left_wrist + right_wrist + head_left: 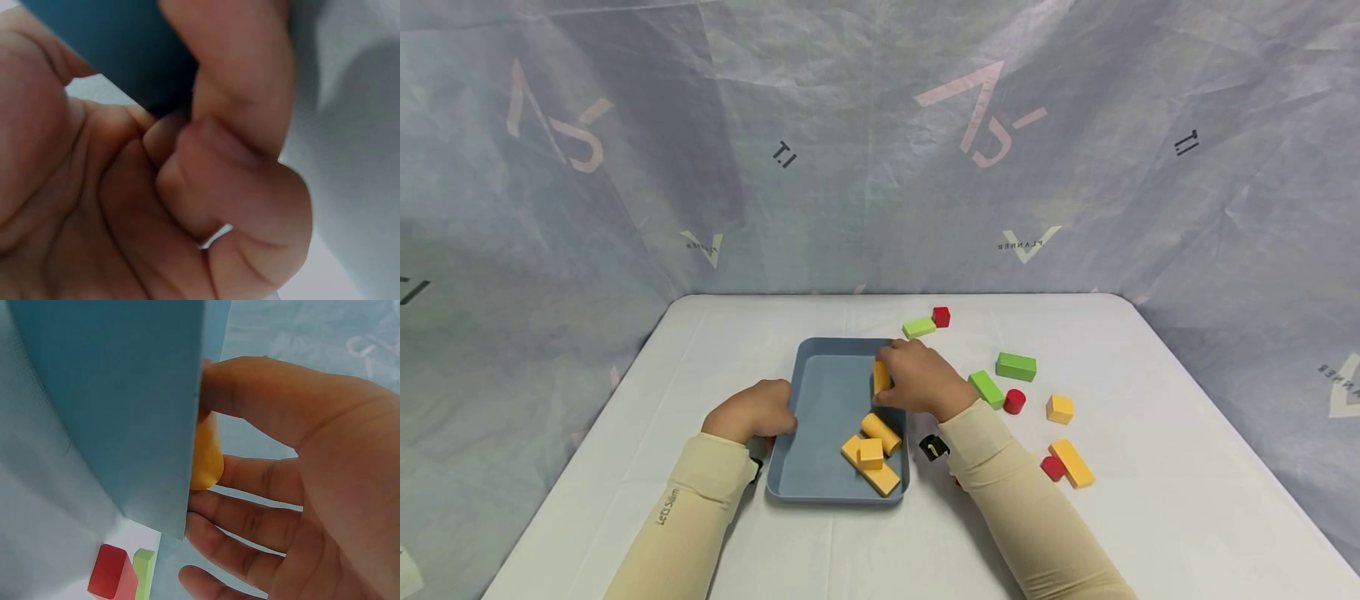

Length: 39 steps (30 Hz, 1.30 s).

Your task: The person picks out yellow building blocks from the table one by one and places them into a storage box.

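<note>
A blue-grey tray point(831, 417) lies on the white table. My left hand point(754, 412) grips its left rim; in the left wrist view curled fingers point(250, 181) lie against the tray wall point(125, 44). Over the tray's far right corner, my right hand point(921, 379) holds a yellow block point(882, 377) between thumb and fingers. In the right wrist view this yellow block point(207, 456) shows a rounded end, partly hidden behind the tray wall point(125, 412). Inside the tray, a yellow cylinder point(881, 433) lies beside a long yellow block point(880, 477), with a yellow cube point(871, 453) upon it.
Right of the tray lie green blocks point(1016, 367), a red cylinder point(1014, 402), a yellow cube point(1060, 409), and a red piece point(1052, 468) against a yellow block point(1072, 463). Behind the tray are a light green block point(919, 327) and red block point(941, 317). Grey curtains point(865, 167) surround the table.
</note>
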Each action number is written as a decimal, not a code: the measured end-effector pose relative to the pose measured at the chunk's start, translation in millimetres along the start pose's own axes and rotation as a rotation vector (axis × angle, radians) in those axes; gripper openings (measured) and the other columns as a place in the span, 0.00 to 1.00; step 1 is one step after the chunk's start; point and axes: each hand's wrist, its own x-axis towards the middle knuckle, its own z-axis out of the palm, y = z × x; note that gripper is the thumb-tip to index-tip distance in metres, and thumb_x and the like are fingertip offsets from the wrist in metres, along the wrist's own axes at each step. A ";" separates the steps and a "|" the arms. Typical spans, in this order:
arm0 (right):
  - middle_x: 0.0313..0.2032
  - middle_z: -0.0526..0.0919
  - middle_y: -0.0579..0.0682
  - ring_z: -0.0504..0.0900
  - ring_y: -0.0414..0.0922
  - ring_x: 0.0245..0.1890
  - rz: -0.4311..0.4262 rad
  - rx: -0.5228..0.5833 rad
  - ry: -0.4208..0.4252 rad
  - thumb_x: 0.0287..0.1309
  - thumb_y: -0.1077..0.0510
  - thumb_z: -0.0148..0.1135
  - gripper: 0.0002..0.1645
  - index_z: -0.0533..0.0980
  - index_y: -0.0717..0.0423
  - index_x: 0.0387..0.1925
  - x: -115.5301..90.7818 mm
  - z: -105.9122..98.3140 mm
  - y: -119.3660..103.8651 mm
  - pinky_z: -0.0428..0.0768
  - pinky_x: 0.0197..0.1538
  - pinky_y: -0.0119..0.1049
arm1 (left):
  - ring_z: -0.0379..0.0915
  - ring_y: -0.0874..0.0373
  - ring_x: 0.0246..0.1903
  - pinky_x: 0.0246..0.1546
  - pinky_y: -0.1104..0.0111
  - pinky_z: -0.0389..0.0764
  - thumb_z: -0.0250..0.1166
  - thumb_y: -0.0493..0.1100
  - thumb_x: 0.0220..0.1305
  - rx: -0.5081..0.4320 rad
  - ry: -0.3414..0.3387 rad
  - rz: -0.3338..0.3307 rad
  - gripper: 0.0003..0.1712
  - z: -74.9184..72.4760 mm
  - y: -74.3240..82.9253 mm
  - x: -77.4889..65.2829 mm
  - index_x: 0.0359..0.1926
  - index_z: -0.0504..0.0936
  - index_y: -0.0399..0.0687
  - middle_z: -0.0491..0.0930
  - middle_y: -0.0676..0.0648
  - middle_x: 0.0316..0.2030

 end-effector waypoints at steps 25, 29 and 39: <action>0.41 0.73 0.44 0.64 0.43 0.37 -0.014 -0.048 -0.069 0.40 0.36 0.72 0.30 0.80 0.48 0.43 -2.9 1.5 -1.3 0.72 0.35 0.37 | 0.74 0.50 0.13 0.14 0.58 0.79 0.54 0.27 0.41 0.010 0.003 0.010 0.07 1.4 -0.7 -0.7 0.24 0.75 0.39 0.77 0.43 0.16; 0.41 0.74 0.44 0.64 0.43 0.38 -0.010 -0.058 -0.072 0.40 0.36 0.72 0.30 0.80 0.48 0.43 -3.1 0.3 -2.0 0.73 0.36 0.37 | 0.74 0.51 0.12 0.14 0.58 0.79 0.54 0.27 0.40 0.012 0.009 0.019 0.07 0.7 -0.1 -1.1 0.24 0.75 0.38 0.77 0.43 0.15; 0.42 0.74 0.44 0.64 0.43 0.39 -0.004 -0.085 -0.072 0.40 0.35 0.72 0.30 0.81 0.47 0.43 -0.2 5.6 -0.2 0.73 0.37 0.37 | 0.74 0.50 0.13 0.13 0.58 0.78 0.54 0.28 0.40 0.009 0.004 0.021 0.07 0.2 -1.5 -0.1 0.24 0.75 0.38 0.77 0.43 0.15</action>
